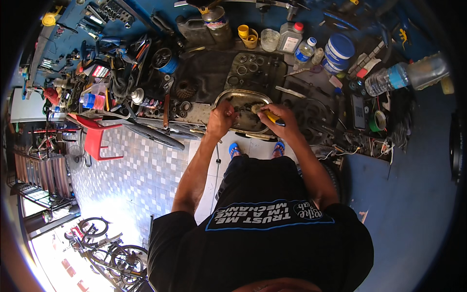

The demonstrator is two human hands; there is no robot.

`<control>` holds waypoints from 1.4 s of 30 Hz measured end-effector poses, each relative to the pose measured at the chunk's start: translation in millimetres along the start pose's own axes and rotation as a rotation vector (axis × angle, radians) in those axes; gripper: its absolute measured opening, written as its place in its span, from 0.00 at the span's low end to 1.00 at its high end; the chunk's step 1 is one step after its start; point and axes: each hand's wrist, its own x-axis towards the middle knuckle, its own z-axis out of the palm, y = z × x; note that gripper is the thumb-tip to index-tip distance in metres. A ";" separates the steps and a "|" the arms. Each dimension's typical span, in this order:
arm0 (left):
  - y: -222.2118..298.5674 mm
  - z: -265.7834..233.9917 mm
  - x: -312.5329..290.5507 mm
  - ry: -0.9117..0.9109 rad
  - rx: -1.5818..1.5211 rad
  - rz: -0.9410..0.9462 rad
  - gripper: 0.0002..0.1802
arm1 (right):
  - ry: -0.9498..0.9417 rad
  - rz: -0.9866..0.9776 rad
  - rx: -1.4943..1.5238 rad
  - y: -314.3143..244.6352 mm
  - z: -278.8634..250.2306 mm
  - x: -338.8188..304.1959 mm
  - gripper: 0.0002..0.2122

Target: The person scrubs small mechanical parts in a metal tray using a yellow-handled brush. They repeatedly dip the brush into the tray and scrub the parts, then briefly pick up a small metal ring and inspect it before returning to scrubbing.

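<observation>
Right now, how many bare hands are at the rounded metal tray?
2: the left hand at the left side of the tray, and the right hand at its right side, gripping a yellow-handled tool. No other hand seems hidden.

This was a bike workshop. Lots of tools (116,17) hung on the far left wall. The dirty table (200,113) held a toothed bike gear (186,90) and metal rings (252,67). Many bikes (124,265) stood at the near left, in bright light.
</observation>
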 end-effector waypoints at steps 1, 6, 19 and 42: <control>1.2 3.5 0.6 0.046 -0.060 0.005 0.17 | 0.002 -0.050 -0.089 -0.4 -0.6 -0.9 0.12; -3.8 22.6 1.4 0.148 -0.164 -0.024 0.22 | 0.043 0.064 0.050 3.3 13.8 5.6 0.12; 7.8 29.3 -5.1 0.187 -0.083 -0.127 0.16 | 0.001 0.079 0.197 -27.1 27.0 19.5 0.12; 15.0 15.7 4.1 0.225 -0.195 0.050 0.13 | 0.045 0.245 0.293 0.1 31.4 11.2 0.18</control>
